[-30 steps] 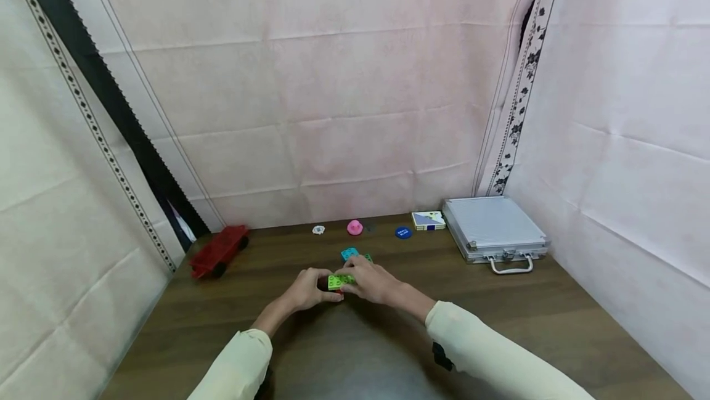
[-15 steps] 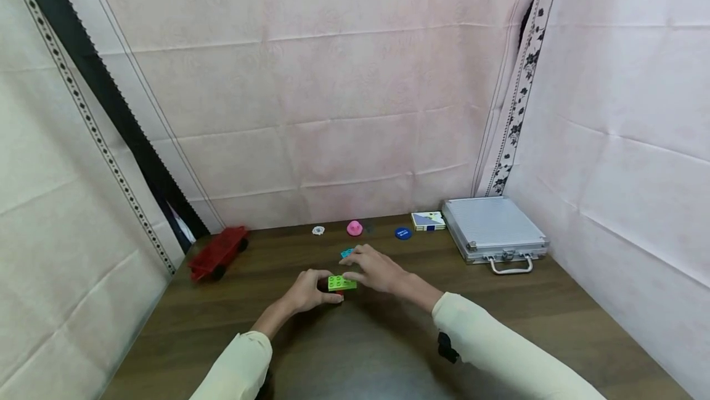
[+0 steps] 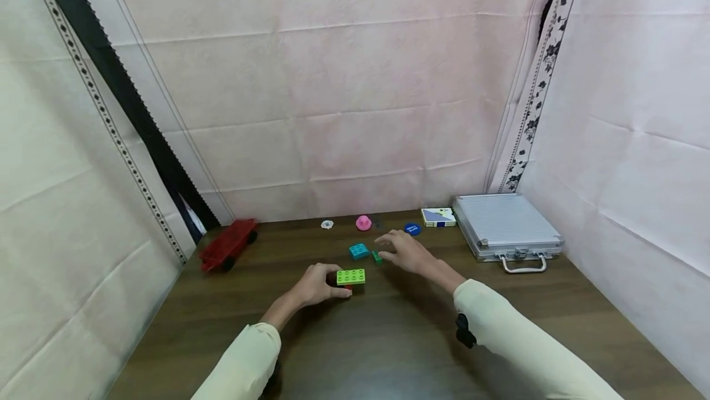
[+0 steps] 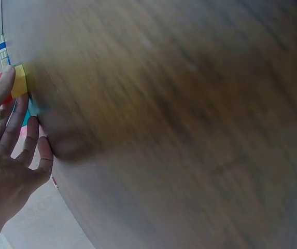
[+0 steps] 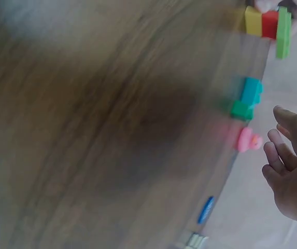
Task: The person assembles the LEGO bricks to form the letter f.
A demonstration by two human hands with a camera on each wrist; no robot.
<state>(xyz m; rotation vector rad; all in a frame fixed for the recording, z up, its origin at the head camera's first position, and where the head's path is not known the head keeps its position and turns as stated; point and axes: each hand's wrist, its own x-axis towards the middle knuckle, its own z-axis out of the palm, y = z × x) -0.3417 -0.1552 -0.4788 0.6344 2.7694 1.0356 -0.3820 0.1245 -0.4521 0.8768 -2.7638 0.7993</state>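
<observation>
My left hand (image 3: 316, 286) grips a small stack of toy building bricks on the table, thumb and fingers on either side. In the stack, a lime green brick (image 3: 350, 277) lies on a red brick (image 5: 269, 24), with a yellow brick (image 5: 253, 22) at the bottom. Farther right, my right hand (image 3: 407, 252) hovers above the table, fingers spread and holding nothing. Just left of its fingertips are a dark green brick (image 3: 377, 257) and a turquoise brick (image 3: 359, 251), close together.
A red wheeled toy (image 3: 229, 244) stands at the left. Along the back lie a small white piece (image 3: 327, 224), a pink rubber duck (image 5: 245, 139), a blue disc (image 3: 412, 228) and a small box (image 3: 438, 217). A silver case (image 3: 507, 224) sits at the back right.
My right hand has left the lime green brick and moved right and away, past the turquoise and dark green bricks. My left hand keeps its hold on the stack. The head view has shifted slightly.
</observation>
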